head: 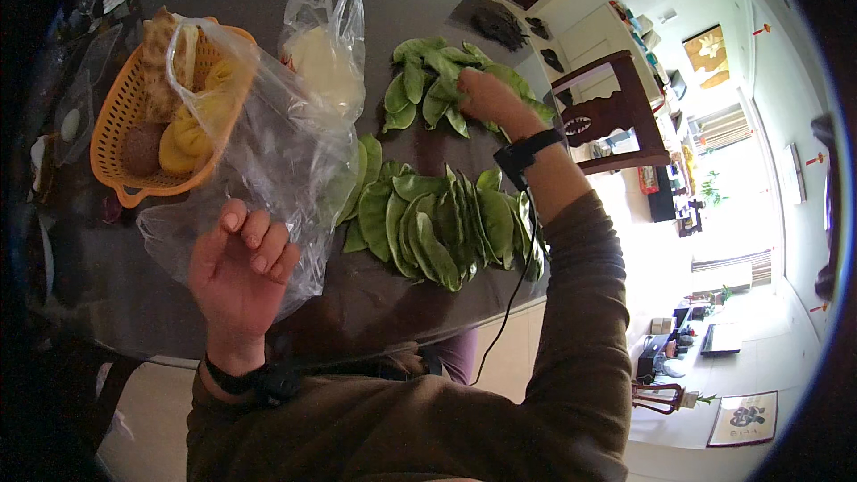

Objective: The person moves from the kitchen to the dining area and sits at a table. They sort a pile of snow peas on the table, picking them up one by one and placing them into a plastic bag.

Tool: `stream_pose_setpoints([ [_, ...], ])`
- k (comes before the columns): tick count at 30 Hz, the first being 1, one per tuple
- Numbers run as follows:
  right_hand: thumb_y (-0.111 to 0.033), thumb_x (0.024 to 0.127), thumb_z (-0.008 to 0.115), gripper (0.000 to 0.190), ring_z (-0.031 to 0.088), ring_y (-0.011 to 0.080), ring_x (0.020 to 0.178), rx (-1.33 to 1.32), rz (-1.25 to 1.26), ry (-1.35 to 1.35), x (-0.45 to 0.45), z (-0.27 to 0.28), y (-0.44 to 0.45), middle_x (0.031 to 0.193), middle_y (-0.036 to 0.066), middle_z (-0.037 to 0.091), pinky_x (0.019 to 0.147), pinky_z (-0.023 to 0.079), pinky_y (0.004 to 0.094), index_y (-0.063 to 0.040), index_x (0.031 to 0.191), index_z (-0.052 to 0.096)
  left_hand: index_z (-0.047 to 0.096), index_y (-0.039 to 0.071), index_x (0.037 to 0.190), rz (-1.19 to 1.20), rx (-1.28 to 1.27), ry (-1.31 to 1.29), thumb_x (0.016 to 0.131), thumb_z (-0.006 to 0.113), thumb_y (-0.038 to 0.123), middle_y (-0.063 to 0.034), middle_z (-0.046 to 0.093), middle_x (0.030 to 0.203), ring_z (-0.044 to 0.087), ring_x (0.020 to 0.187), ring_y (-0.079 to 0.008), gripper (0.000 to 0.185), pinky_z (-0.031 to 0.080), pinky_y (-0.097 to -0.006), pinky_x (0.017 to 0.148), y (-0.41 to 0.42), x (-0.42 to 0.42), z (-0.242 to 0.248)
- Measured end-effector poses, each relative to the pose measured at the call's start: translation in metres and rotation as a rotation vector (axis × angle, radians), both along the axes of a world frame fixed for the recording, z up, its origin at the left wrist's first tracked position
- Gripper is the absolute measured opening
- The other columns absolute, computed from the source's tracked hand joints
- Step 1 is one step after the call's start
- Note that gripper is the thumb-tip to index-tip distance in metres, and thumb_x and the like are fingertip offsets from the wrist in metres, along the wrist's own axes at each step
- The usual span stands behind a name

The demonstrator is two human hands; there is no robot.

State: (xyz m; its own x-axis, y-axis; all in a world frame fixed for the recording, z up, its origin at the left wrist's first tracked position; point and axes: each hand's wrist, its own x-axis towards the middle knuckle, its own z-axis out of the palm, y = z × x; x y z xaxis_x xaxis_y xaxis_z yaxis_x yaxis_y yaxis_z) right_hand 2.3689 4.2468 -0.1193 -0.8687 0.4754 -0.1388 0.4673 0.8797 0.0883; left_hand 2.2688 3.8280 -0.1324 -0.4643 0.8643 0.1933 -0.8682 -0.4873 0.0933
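Observation:
My right hand (492, 99) reaches into a loose heap of flat green bean pods (414, 77) on the far side of the table. Its fingertips are partly hidden among the pods, so I cannot tell whether they pinch one. Nearer to me, a row of more flat green pods (435, 227) lies side by side, mostly overlapping. My left hand (244, 268) is palm up with loosely curled fingers and holds nothing. It is over the near part of a crumpled clear plastic bag (301, 167).
An orange plastic basket (110, 124) at the left holds flatbread (157, 73) and yellow and brown buns. Behind the crumpled bag stands a tied clear bag (325, 67) with pale contents. A dark clump (499, 25) lies at the far right. A wooden chair (606, 114) faces the table's edge; a black cable (512, 301) hangs by my right arm.

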Motion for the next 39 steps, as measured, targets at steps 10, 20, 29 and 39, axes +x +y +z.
stream_pose_setpoints([
  [10, -0.028, 0.082, 0.065, 0.046, 0.060, 0.0332, 0.096, -0.089, -0.287, 0.384, 0.004, 0.014, 0.012, 0.102, 0.019, 0.063, 0.081, 0.049, 0.0434, -0.004, 0.119, 0.052, 0.054, 0.008, 0.097, 0.042, -0.194, 0.022, 0.090, 0.051, 0.018, -0.0046, 0.052, 0.080, 0.049, 0.067, -0.0149, 0.013, 0.039, -0.0301, 0.064, 0.003, 0.002, -0.005],
  [20, -0.026, 0.088, 0.058, 0.029, 0.055, 0.0143, 0.079, -0.902, -0.466, 1.099, 0.058, 0.075, -0.020, 0.091, 0.002, 0.060, 0.066, 0.044, 0.0298, -0.005, 0.109, 0.057, 0.054, 0.008, 0.096, -0.017, -0.207, 0.067, 0.089, 0.052, 0.019, -0.0036, 0.050, 0.078, 0.048, 0.067, -0.0150, 0.013, 0.039, -0.0302, 0.063, 0.006, 0.008, -0.011],
  [29, -0.038, 0.080, 0.067, 0.049, 0.061, 0.0199, 0.077, -0.841, -0.352, 0.094, 0.093, 0.028, -0.144, 0.088, 0.008, 0.064, 0.069, 0.050, 0.0355, 0.001, 0.108, 0.059, 0.054, 0.008, 0.095, -0.036, -0.222, 0.079, 0.088, 0.053, 0.017, -0.0039, 0.052, 0.078, 0.050, 0.067, -0.0152, 0.012, 0.041, -0.0307, 0.063, 0.010, 0.007, -0.011],
  [39, -0.025, 0.082, 0.065, 0.056, 0.056, 0.0387, 0.103, 0.107, -0.080, 0.200, 0.067, 0.000, 0.020, 0.112, 0.023, 0.059, 0.087, 0.046, 0.0452, -0.001, 0.128, 0.044, 0.055, 0.007, 0.094, -0.020, -0.303, 0.081, 0.087, 0.054, 0.015, -0.0039, 0.053, 0.075, 0.049, 0.066, -0.0156, 0.011, 0.040, -0.0304, 0.062, 0.012, 0.005, -0.013],
])
